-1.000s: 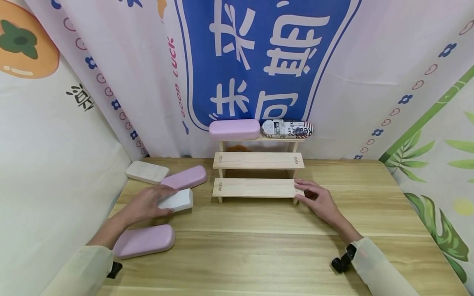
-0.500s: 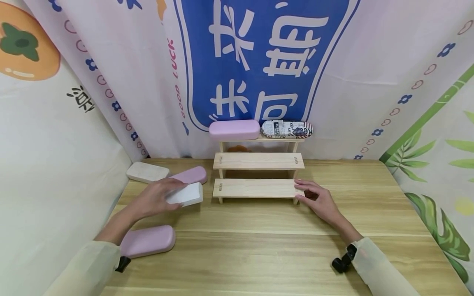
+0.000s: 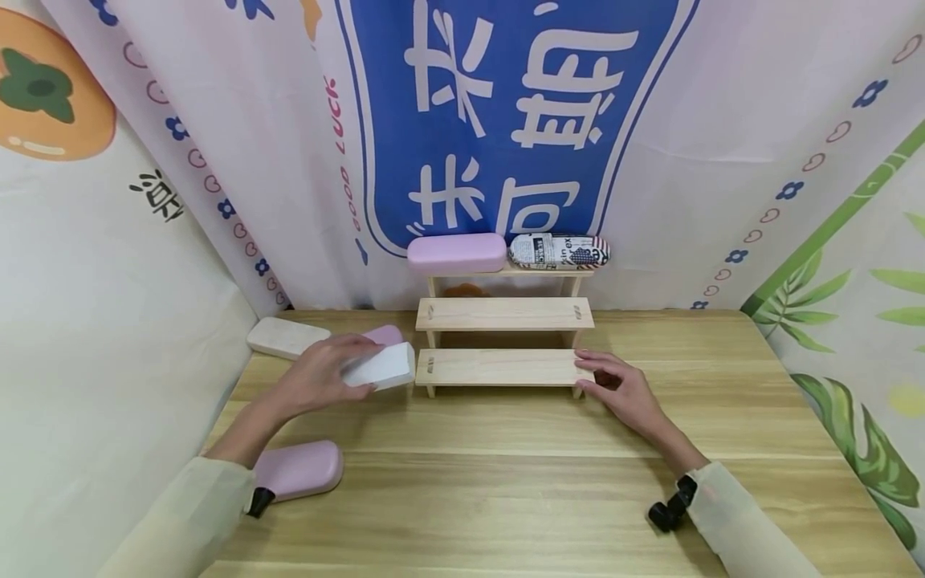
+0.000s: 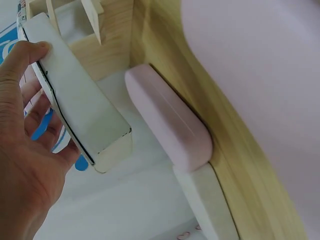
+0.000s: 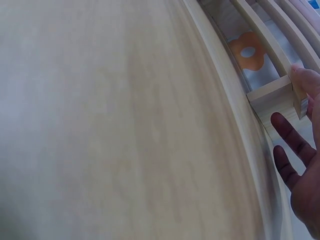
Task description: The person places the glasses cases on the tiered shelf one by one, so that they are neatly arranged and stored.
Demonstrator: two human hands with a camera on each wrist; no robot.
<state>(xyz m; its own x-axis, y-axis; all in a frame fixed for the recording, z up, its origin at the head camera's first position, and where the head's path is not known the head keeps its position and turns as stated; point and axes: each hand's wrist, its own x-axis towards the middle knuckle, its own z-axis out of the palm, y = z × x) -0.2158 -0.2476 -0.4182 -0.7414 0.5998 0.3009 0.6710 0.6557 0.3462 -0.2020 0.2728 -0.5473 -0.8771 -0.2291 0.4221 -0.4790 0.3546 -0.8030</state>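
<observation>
My left hand [image 3: 321, 377] grips a white glasses case [image 3: 381, 365] between thumb and fingers, holding it above the table just left of the bottom step. The left wrist view shows the dark seam along that case [image 4: 80, 95]. At the bottom step's right end, my right hand [image 3: 617, 389] pinches the three-tier wooden stand [image 3: 499, 368], thumb at the front edge. A pink glasses case [image 3: 457, 253] and a newsprint-patterned glasses case [image 3: 560, 252] lie side by side on the top tier. Behind my left hand lies another pink case [image 3: 383, 335], partly hidden.
An off-white case [image 3: 285, 337] lies at the table's back left. Nearer the front, a pink case [image 3: 299, 470] sits partly under my left forearm. Printed curtains [image 3: 289, 160] hang behind the wooden table [image 3: 506, 498] and along both sides.
My left hand has carried the white glasses case right and slightly toward the back, up to the stand's left end. The right hand has stayed on the bottom step.
</observation>
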